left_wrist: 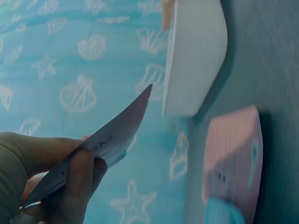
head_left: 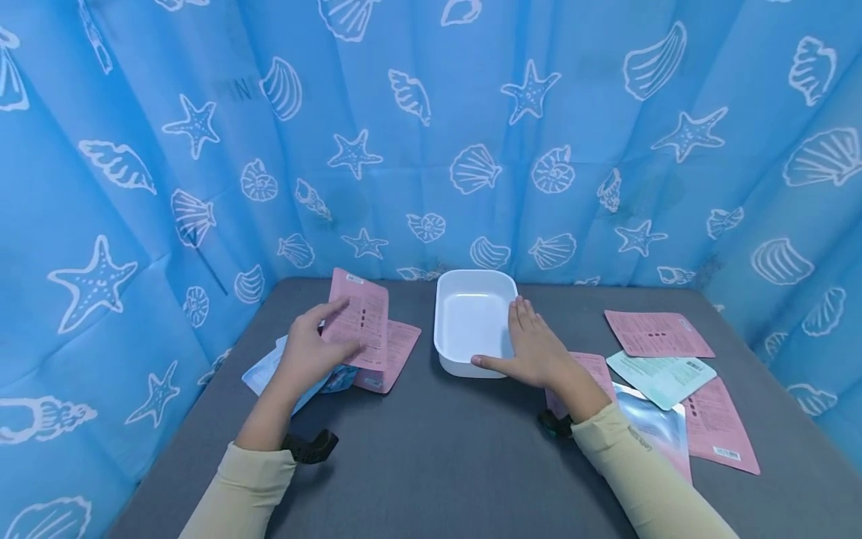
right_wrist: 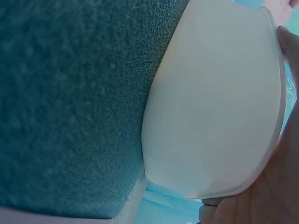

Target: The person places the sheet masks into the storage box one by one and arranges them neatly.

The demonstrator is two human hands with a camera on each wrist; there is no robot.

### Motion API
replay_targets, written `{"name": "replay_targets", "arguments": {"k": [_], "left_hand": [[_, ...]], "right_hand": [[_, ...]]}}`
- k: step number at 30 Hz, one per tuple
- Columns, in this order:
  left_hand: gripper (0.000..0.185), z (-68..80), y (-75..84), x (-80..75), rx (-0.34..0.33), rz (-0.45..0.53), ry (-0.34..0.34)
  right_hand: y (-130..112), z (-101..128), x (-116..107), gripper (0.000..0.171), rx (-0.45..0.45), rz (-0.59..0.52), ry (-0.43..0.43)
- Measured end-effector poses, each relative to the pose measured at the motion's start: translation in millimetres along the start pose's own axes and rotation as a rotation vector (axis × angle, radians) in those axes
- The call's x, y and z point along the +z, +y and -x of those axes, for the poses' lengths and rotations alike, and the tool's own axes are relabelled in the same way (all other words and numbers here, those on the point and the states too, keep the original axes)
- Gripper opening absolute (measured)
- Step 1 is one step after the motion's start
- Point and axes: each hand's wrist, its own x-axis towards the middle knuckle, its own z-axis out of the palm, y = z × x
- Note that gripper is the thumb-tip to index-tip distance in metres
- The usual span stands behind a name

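Seashell-printed blue curtains ring a grey table. Left hand pinches a pink sachet lifted beside the white tray, which the right hand steadies with flat, spread fingers. Judging by this, the sachet is mid-transfer and next needs lowering flat inside the tray.

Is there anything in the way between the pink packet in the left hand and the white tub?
Nothing visible. The left hand holds the pink packet up, and only bare grey table lies between it and the white tub, which the right hand steadies.
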Motion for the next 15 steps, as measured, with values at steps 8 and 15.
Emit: {"name": "replay_targets", "arguments": {"k": [8,15], "left_hand": [[0.075,-19.6,35.7,36.7,0.128,0.142,0.0],[0.075,-33.4,56.9,71.1,0.158,0.278,-0.019]], "right_hand": [[-1.4,2.9,1.5,0.137,-0.022,-0.025,0.045],[-4.4,7.1,5.3,0.134,-0.041,-0.009,0.093]]}}
